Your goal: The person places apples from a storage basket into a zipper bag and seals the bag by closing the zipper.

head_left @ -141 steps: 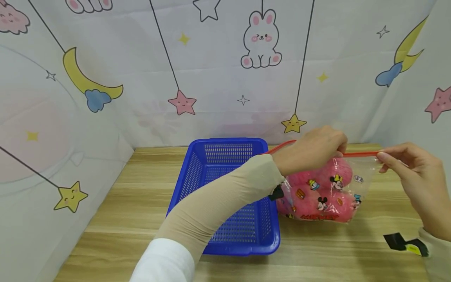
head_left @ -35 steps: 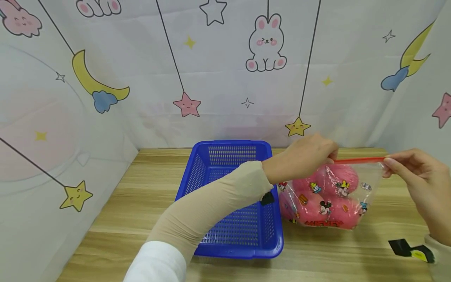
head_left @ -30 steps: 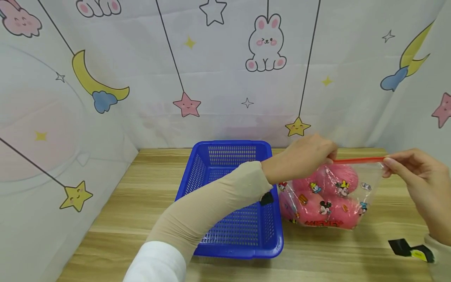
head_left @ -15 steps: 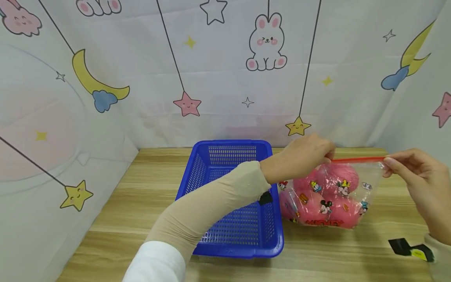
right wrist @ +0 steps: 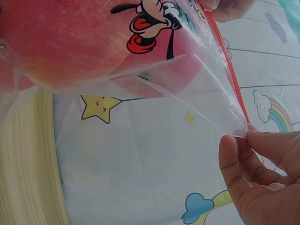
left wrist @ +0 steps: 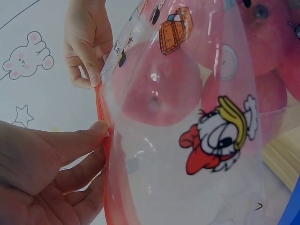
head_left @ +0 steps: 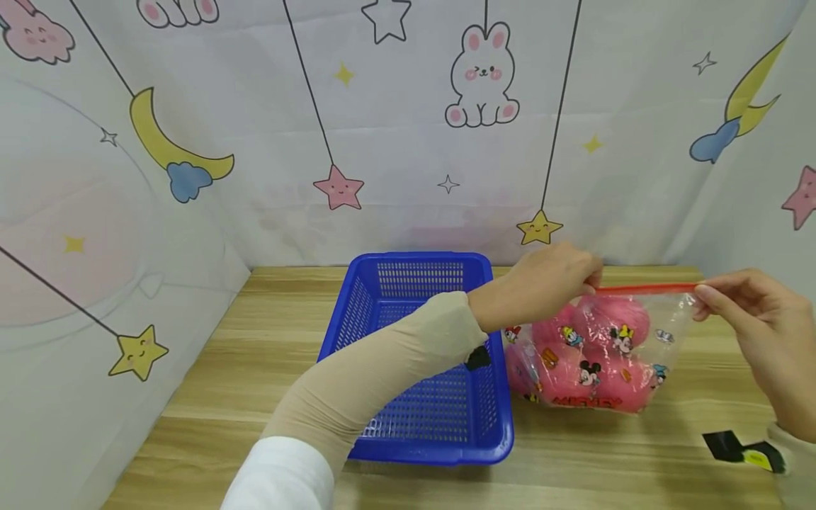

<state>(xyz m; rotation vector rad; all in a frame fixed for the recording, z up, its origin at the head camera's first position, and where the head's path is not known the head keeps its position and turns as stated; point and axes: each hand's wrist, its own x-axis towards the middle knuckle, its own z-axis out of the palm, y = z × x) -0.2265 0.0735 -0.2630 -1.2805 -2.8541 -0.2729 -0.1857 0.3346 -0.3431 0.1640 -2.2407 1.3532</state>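
Observation:
A clear zip bag [head_left: 676, 319] with cartoon prints stands on the table, right of the blue basket. Several pinkish-red apples [right wrist: 70, 42] fill it. Along its top runs a red zip strip [head_left: 644, 289]. My left hand [head_left: 538, 283] reaches across the basket and pinches this strip between thumb and fingers, as the left wrist view also shows. At the bag's right top corner, my right hand [head_left: 758, 319] pinches the plastic at the end of the strip. Between the two hands the strip looks straight and taut. Behind my left hand, part of the bag's left top is hidden.
The blue plastic basket [head_left: 449, 453] sits just left of the bag, partly covered by my left forearm. Wood-grain tabletop [head_left: 255, 375] surrounds both. A white cloth [head_left: 395, 142] printed with stars, moons and a rabbit hangs behind and at the sides.
My left hand has slid leftward along the red strip, so more of it shows between the hands. The right hand keeps its pinch at the corner. The basket stays put.

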